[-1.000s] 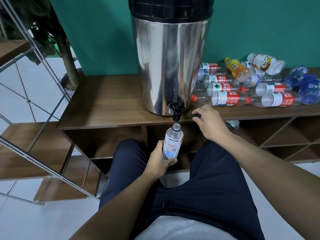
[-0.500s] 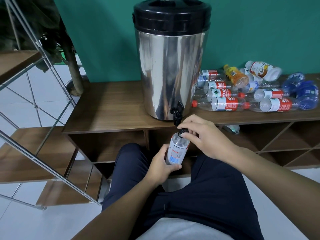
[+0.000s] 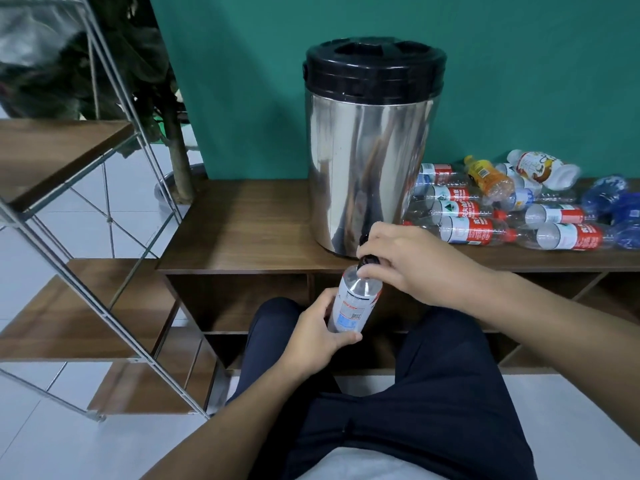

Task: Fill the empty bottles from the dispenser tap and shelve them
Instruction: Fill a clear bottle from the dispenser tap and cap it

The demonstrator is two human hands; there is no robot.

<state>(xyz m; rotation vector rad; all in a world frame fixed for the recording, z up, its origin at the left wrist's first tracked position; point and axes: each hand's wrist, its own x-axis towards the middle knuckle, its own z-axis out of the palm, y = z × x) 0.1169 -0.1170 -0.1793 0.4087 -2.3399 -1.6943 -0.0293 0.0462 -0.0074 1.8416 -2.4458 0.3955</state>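
Bottle gripped in left hand; right hand pinching cap.

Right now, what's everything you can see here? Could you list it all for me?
dispenser: one, steel with black lid, on the cabinet top
held bottle: one, clear with white label, below the dispenser
cap: one, black, on the held bottle's mouth
loose bottles: about a dozen, mostly clear with red labels, one orange, some blue, lying right of the dispenser
cabinet: one, brown wood, against the green wall
rack: one, metal frame with wooden shelves, at left
plant: one, behind the rack
left hand: grips the bottle
right hand: pinches the cap
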